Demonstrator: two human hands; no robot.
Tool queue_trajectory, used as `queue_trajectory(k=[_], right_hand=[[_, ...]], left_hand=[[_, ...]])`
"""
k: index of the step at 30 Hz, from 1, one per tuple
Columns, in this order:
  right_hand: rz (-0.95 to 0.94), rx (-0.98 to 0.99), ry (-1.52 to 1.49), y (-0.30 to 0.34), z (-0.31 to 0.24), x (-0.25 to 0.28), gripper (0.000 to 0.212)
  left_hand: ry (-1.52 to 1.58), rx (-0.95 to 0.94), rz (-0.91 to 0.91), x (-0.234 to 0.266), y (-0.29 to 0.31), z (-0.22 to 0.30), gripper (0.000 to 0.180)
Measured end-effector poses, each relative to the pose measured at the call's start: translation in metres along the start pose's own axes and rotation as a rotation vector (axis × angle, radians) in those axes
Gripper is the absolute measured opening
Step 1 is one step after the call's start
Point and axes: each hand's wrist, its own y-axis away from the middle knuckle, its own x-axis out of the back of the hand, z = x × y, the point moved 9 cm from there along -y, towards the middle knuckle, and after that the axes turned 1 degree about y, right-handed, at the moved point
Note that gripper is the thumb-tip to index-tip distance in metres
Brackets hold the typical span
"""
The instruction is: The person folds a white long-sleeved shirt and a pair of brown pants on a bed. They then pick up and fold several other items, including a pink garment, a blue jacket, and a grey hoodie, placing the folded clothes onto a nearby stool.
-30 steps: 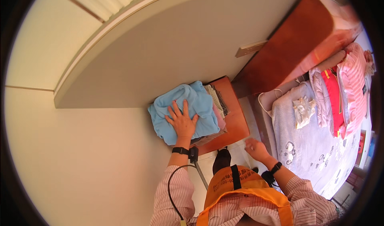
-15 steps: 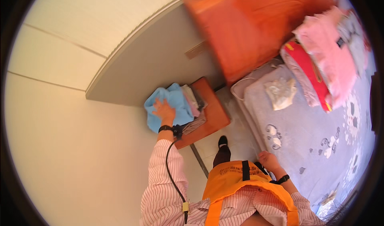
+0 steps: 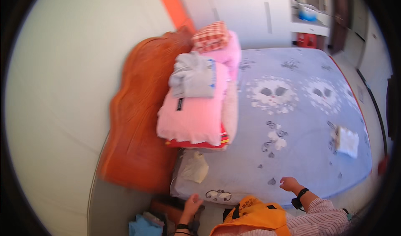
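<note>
My left hand [image 3: 191,205] is raised near the bed's near left corner, beside the nightstand [image 3: 161,203]. Its fingers are partly apart and nothing shows in them. On the nightstand lie a folded light blue cloth [image 3: 144,225] and other folded cloths, cut off by the lower edge. My right hand [image 3: 290,184] hovers over the bed's near edge, fingers loosely bent and holding nothing visible. The bed [image 3: 267,169] has a grey-blue cover with white and dark prints. A crumpled cream-white bundle [image 3: 195,168] lies on its near left corner.
A carved wooden headboard [image 3: 140,123] stands left of the bed. Against it are stacked pink bedding [image 3: 192,117], a grey garment [image 3: 194,77] and a checked pillow [image 3: 211,36]. A white folded item [image 3: 346,141] lies at the right. White cabinets [image 3: 246,15] stand beyond.
The view has swung right, bringing the whole bed into sight. My left hand has come off the light blue cloth. My right hand has moved out over the bed's near edge.
</note>
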Motion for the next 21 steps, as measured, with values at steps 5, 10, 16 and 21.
queue_trajectory(k=[5, 10, 16, 21], right_hand=[[0.016, -0.114, -0.017, 0.034, 0.008, -0.035, 0.030], [-0.061, -0.265, -0.170, 0.097, 0.020, -0.086, 0.036], [-0.062, -0.372, -0.200, 0.117, 0.041, -0.145, 0.035], [0.027, -0.301, 0.018, 0.123, 0.070, -0.178, 0.032]], left_hand=[[0.190, -0.104, -0.068, 0.007, -0.090, 0.060, 0.042], [-0.116, 0.048, -0.422, -0.066, -0.141, -0.031, 0.039], [0.049, 0.125, -0.728, -0.099, -0.138, 0.041, 0.037], [0.556, -0.266, -0.642, -0.055, -0.162, 0.296, 0.031]])
